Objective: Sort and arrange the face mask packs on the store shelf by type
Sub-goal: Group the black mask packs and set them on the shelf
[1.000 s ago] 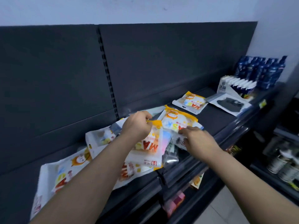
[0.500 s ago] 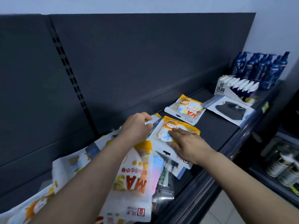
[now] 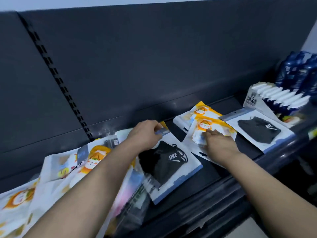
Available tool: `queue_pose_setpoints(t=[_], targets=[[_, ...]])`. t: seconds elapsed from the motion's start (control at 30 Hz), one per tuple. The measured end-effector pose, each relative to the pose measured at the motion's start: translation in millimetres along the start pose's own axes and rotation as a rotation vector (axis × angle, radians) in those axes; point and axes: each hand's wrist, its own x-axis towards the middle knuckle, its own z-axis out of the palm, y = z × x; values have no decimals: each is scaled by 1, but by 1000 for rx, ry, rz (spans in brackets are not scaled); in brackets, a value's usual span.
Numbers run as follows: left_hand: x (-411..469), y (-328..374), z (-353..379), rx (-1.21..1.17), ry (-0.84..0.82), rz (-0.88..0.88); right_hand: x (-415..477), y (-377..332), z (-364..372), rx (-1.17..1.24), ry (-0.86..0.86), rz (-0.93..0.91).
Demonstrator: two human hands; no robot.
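A dark grey metal store shelf [image 3: 216, 176] with a matching slotted back panel [image 3: 154, 66] fills my view. My left hand [image 3: 145, 134] has its fingers curled over the top header of a flat white plastic pack holding a black fabric mask [image 3: 168, 160] and pinches it there. That pack lies just below and to the right of the hand, overlapping a loose heap of mixed orange, white and pink mask packs [image 3: 77, 165] beneath my left forearm. My right hand [image 3: 221, 145] lies flat with straight fingers, pressing on an orange-and-white cartoon-printed mask pack [image 3: 204, 125], which overlaps a second pack of the same print [image 3: 200, 110] just beyond the fingertips. Further right of that hand sits another black-mask pack [image 3: 259, 133]. I judge these packs to be light, floppy and slick, likely to slide over one another. The stiffer header strip is the place to take hold, lifting rather than dragging.
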Motion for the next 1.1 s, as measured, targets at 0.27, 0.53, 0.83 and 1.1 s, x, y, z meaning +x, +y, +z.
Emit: queue_pose_setpoints(t=[0.27,0.53,0.83,1.1], targets=[[-31,9,19,245,-142,-133,4,-41,-5,242,97,-563],[-30,23,30,392,-56,-270,16,-7,-4,226,247,-558],[38,151,99,-173,-21,-13,13,152,0,117,205,95],[69,226,165,-884,-232,-397,-13,198,13,260,126,115]])
